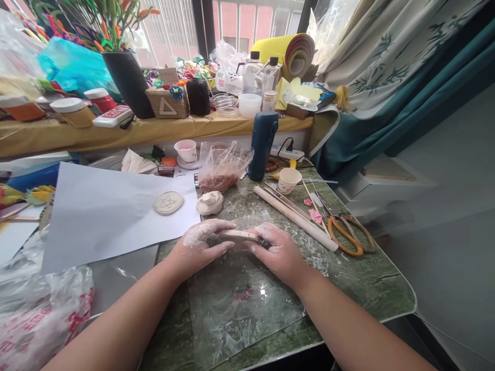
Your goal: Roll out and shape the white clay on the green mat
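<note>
My left hand [201, 245] and my right hand [276, 250] meet over the green table [367, 281], both dusted white. Between their fingers they hold a flat slab of pale clay [240, 236], each hand closed on one end. A lump of the same white clay [209, 202] lies just beyond the hands. On the white paper sheet [104, 216] to the left sits a round clay disc with a star cut in it [168, 202]. A clear plastic film [240, 299] covers the table under my wrists.
A white rolling stick [296, 219], thin sticks and orange-handled scissors [346, 234] lie to the right. Behind stand a paper cup [289, 180], a dark blue bottle [263, 144] and a plastic bag of brown material [222, 167]. A cluttered shelf [154, 129] runs along the window.
</note>
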Tool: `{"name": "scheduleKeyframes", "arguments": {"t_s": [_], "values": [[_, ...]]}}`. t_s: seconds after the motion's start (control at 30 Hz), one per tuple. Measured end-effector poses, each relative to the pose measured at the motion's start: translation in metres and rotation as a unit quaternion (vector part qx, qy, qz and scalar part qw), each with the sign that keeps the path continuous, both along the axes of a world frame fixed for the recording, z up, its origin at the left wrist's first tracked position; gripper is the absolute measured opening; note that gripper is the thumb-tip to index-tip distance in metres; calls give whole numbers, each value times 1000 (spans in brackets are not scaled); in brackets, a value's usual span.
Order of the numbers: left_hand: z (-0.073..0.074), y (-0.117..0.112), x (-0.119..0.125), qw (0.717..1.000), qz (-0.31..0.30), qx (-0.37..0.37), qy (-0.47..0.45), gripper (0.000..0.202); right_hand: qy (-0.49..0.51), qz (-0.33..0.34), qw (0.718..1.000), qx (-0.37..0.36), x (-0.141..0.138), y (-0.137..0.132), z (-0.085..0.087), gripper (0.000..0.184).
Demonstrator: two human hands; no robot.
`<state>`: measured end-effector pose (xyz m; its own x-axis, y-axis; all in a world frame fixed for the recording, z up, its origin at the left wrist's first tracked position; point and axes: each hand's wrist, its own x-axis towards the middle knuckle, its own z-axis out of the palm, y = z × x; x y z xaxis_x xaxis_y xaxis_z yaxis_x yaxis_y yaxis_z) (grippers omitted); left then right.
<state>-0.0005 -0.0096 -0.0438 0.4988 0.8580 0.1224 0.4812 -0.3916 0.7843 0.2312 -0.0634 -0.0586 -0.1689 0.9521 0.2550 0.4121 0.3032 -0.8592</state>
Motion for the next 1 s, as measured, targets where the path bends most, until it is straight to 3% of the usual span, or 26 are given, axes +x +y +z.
{"name": "scheduleKeyframes", "arguments": {"t_s": [0.07, 0.17, 0.23, 0.3, 0.4, 0.5, 0.6, 0.77, 0.87, 1.0], "values": [[-1, -1, 2, 1000, 4, -12, -15, 19, 65, -9, 997, -29, -3, -1, -2, 34], [-3, -3, 7, 985, 61, -100, -129, 18, 210, 7, 972, -108, -8, 1, -9, 63], [-3, -5, 10, 960, 90, -169, -206, 23, 257, 29, 955, -148, -10, 3, -13, 56], [-2, -6, 11, 948, 78, -204, -231, 27, 239, 24, 959, -152, -9, 4, -14, 34], [-1, -5, 8, 959, 21, -194, -206, 29, 150, -15, 985, -85, -6, 3, -9, 12], [-3, -3, 5, 974, 9, -157, -164, 31, 57, -35, 998, 11, -3, 2, -4, 12], [-7, -2, 4, 983, 18, -132, -127, 19, 22, -45, 996, 67, -3, 2, -1, 13], [-4, -2, 3, 988, 22, -127, -90, 13, 70, 2, 998, -1, -2, 2, -1, 26], [-1, -2, 3, 992, 20, -108, -60, 10, 41, 25, 998, -27, 0, 1, 0, 8], [-1, -4, 3, 988, 11, -127, -87, 12, 17, 12, 1000, -13, 0, 0, 2, 6]]}}
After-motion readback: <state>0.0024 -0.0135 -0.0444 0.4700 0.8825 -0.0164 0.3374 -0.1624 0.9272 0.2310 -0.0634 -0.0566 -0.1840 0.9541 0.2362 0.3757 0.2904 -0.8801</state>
